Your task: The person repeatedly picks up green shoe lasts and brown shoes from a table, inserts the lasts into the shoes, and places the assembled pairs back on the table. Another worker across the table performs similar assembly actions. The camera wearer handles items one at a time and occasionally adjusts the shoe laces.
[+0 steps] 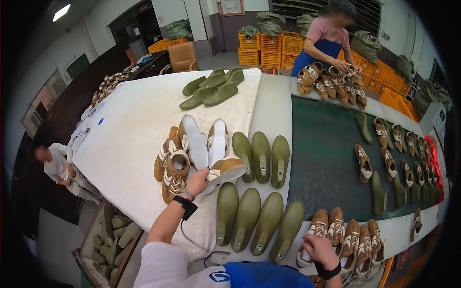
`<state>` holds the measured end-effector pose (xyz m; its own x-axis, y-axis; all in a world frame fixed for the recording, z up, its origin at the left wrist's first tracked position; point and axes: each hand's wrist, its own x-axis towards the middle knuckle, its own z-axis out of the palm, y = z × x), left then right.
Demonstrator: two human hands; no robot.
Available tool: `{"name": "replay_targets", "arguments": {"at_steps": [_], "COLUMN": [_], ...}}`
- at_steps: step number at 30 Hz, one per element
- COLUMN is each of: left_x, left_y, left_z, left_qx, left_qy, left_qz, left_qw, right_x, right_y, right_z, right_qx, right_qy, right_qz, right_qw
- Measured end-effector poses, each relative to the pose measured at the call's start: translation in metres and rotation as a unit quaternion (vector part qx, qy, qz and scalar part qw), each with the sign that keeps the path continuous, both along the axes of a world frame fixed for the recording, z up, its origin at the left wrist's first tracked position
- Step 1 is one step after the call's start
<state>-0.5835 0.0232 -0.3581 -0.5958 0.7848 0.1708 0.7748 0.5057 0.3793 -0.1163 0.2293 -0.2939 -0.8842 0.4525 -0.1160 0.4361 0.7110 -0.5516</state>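
Note:
My left hand (196,183) grips a brown-and-white sneaker (224,169), tilted so its pale sole faces right. It is just above a cluster of similar sneakers (175,165), two of which show white soles upward. My right hand (321,249) is low at the right, fingers curled over the heel end of the leftmost sneaker (319,223) in a front row. Whether it grips that shoe is hidden. Between my hands, green shoe lasts (252,218) lie in two rows on the white table edge.
More lasts (211,89) are piled on the cloth-covered table (129,125). A green conveyor belt (321,149) at the right carries sneakers and lasts. Across it, a co-worker (331,38) handles sneakers. Another person (62,165) sits at the left. A bin (81,254) of lasts stands lower left.

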Motion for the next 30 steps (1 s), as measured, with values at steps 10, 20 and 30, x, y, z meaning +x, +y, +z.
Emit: {"name": "replay_targets", "arguments": {"at_steps": [10,20,30], "left_x": [0.186,0.242,0.289], "left_y": [0.009,0.040,0.047], "left_z": [0.100,0.108,0.128], "left_qx": [0.241,0.167,0.164], "left_qy": [0.139,0.032,-0.038], "left_qz": [-0.394,-0.311,-0.246], "left_qw": [0.876,0.935,0.955], "right_x": [-0.066,-0.039,-0.019], "right_y": [-0.021,-0.040,-0.064], "right_z": [0.027,0.015,0.024], "right_qx": [-0.505,-0.161,0.003], "right_qy": [0.169,0.274,0.349], "right_qz": [0.090,-0.058,-0.141], "right_qw": [0.841,0.947,0.927]}}
